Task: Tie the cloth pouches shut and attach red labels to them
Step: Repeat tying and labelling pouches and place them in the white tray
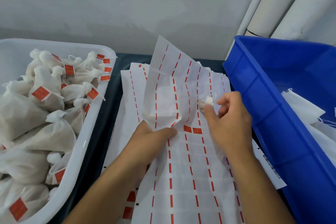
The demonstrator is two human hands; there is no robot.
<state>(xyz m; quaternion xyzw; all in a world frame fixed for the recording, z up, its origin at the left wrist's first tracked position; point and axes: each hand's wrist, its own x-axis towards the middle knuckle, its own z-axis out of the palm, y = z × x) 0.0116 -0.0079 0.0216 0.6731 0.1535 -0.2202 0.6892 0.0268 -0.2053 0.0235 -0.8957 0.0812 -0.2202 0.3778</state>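
Left hand (pixel 154 138) grips a white label sheet (pixel 183 169) on the dark counter (pixel 101 132), right hand (pixel 229 120) pinches a white cloth pouch's neck (pixel 209 100), between a white tub of labelled pouches (pixel 85 143) and a blue plastic bin (pixel 272 114)

two hands (pixel 151 138), two red labels (pixel 192 130) left on the top sheet (pixel 190 169), one white tub (pixel 85 143), one blue bin (pixel 272 96)

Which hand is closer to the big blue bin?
Right. The right hand is just beside the blue bin; the left hand is farther away, gripping the label sheet.
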